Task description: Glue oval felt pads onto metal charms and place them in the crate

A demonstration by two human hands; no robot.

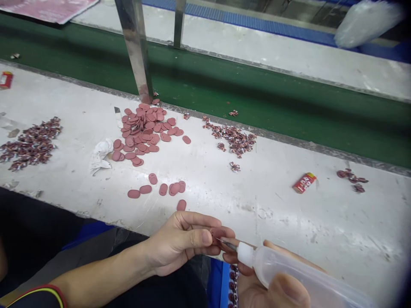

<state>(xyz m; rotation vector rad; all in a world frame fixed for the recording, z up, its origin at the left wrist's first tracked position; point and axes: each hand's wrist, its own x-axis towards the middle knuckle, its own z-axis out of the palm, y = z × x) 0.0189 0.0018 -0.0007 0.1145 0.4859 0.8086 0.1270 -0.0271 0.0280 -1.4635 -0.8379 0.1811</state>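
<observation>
Red-and-white crumpled scraps point(30, 143) lie in a loose drift at the left of the pale desk point(272, 214), with a small red packet point(5, 79) at the far left edge. Moving right, I can see a crumpled white rag point(101, 156) and a narrow metal blade point(117, 116) beside a heap of flat pink ovals point(141, 128), some leaning on edge near a steel post point(136, 47). A short scatter of loose ovals point(154, 188) lies closer to me.

My left hand point(183, 244) reaches in from the near left, its fingers point(195, 219) closed around one pink oval point(217, 234), held off the desk just past the near edge. More scraps point(234, 139) sit farther off. My right hand point(269, 284) has its fingers point(230, 257) curled around a translucent squeeze bottle point(298, 273), whose fine metal nozzle point(228, 244) reaches almost to the oval. At the right, a crushed red packet point(304, 182) and a few dark scraps point(351, 179) lie apart.

The oval looks thin, light and easy to drop, so I would pinch it by its rim. The bottle looks light and soft-walled, best held around its body.
</observation>
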